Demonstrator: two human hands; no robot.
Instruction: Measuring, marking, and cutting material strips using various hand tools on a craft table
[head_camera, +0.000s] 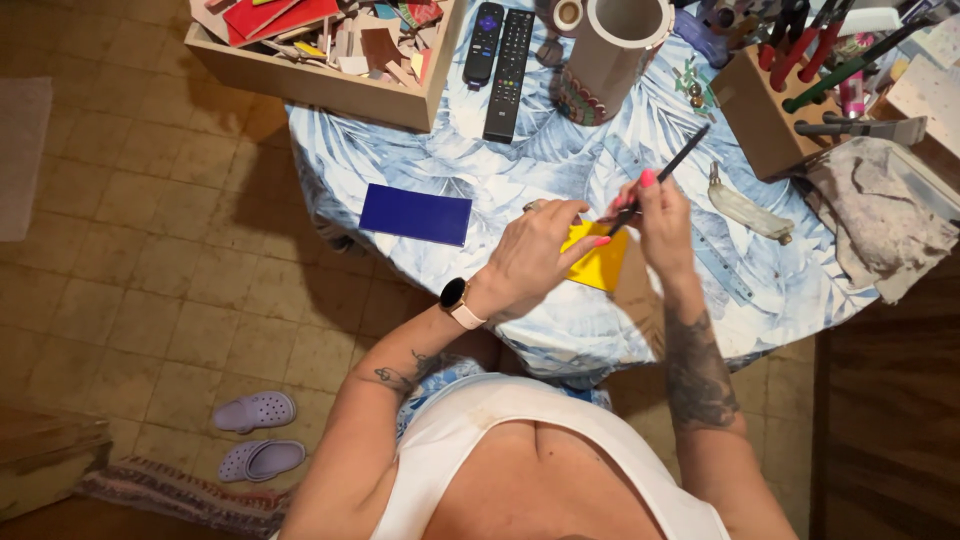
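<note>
- Right hand (660, 215): fingers pinched narrow around a thin dark rod-like tool (665, 175), tip down on a small yellow glossy tile piece (600, 262).
- Left hand (535, 255): fingers closed over the tile's left edge, pressing it at the near side of the round table in a blue leaf-print cloth (560, 160).
- Risk, as a judgement: tile overhangs the near rim; heavy pressure could slip or snap it.
- Both wrists bent inward, forearms converging.
- Flat dark blue rectangular tile (415, 214) lies left, apart.
</note>
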